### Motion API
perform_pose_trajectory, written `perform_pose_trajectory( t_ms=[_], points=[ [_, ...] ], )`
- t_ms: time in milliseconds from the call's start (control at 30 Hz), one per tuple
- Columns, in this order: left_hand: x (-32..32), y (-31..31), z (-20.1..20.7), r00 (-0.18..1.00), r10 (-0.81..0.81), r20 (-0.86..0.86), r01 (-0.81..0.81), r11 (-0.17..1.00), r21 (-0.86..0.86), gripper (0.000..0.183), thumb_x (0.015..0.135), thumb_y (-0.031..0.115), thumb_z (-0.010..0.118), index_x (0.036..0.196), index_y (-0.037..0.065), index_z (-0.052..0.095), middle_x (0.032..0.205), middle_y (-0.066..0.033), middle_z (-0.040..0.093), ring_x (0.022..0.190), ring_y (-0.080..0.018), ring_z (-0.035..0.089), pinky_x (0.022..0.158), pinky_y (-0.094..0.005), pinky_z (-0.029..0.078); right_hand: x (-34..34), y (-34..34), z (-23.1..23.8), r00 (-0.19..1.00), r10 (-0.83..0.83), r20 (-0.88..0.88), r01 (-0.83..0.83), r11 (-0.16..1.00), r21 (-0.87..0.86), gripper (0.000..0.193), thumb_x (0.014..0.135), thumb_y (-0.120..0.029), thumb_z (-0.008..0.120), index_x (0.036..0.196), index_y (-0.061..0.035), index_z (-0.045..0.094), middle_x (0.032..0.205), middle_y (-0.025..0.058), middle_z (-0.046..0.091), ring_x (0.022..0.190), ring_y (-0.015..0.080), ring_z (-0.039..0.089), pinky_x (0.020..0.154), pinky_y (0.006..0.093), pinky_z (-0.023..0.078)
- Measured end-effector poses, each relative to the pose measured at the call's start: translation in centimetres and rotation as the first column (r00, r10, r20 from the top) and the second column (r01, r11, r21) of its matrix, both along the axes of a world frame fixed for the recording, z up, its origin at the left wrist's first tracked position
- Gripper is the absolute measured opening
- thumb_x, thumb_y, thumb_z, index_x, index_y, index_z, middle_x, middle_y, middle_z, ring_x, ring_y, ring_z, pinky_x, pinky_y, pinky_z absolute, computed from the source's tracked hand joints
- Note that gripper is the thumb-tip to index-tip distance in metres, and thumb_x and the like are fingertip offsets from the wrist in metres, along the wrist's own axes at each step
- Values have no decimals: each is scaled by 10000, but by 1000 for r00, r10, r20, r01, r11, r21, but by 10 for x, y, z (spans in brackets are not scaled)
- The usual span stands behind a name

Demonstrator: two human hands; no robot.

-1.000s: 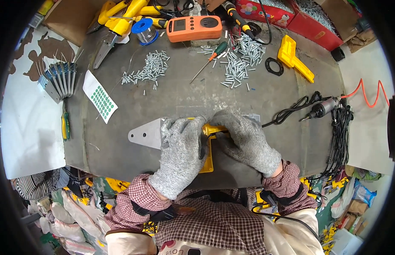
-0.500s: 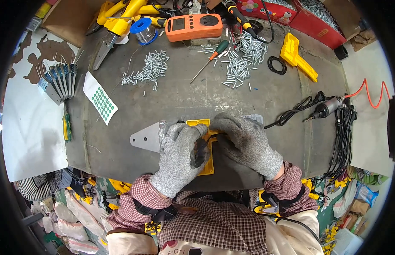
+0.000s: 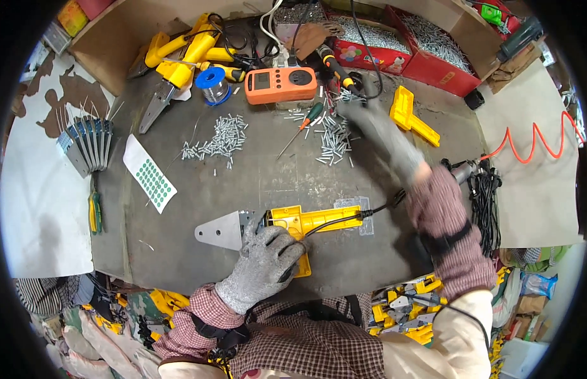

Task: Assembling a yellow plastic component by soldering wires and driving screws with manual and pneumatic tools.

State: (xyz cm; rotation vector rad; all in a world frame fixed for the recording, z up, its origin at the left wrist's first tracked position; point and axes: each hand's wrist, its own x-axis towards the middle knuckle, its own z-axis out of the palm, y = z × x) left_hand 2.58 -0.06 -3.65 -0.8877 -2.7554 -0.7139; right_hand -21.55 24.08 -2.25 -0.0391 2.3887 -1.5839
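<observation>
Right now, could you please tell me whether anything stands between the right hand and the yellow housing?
Nothing visible blocks that path; only loose screws lie on the tabletop near the blurred right hand, short of the yellow housing.

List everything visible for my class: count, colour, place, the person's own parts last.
Tool housing: 1, yellow, front centre
Metal blade: 1, grey, housing's left end
Power cord: 1, black, along housing
Handle shell: 1, yellow, rear right
Loose screws: two piles, silver, centre
Screwdriver: 1, green-orange, between piles
Meter: 1, orange, rear centre
Wire spool: 1, blue, beside meter
Assembled tools: several, yellow, rear left
Screw boxes: 2, red, rear right
Sticker sheet: 1, white-green, left
Wired plates: several, silver, far left
Pliers: 1, green-yellow, left edge
Coiled hose: 1, red, right
Cable bundle: 1, black, right
Workbench: 1, grey, centre
Left grip: 1, grey glove, on housing
Right grip: 1, grey glove, blurred, near rear screws
</observation>
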Motion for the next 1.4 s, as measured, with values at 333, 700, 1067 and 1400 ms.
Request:
perform_pose_trajectory(
  t_ms=[333,700,1067,1400],
  points=[
    [20,-6,-21,1000,-29,13,29,999,-42,463,827,398,739,1209,143,682,1123,-50,663,1174,-243,586,1142,-628,293,98,-7,115,712,154,-685,99,944,315,205,999,-158,626,1086,13,698,858,98,720,737,176,684,653,260,514],
    [19,-4,-21,998,-62,23,63,996,-65,464,954,430,586,1314,138,614,1169,-66,649,1196,-236,591,1179,-636,265,223,5,24,791,-95,-604,99,995,-26,452,928,-423,682,982,-2,526,874,81,549,565,147,543,541,300,448],
    [21,-6,-22,997,-61,50,64,997,-52,474,953,425,584,1337,148,604,1182,-58,661,1224,-236,591,1190,-651,221,223,9,11,893,-68,-445,5,990,-142,290,924,-139,663,1146,-39,505,858,84,631,740,165,647,675,314,528],
    [20,-5,-17,993,-60,104,60,998,11,463,897,349,659,1311,144,630,1180,-60,674,1210,-240,613,1183,-658,236,221,-12,24,952,-212,-218,122,922,-367,217,989,-160,552,1144,-65,433,829,83,599,597,107,589,543,254,509]
  ],
)
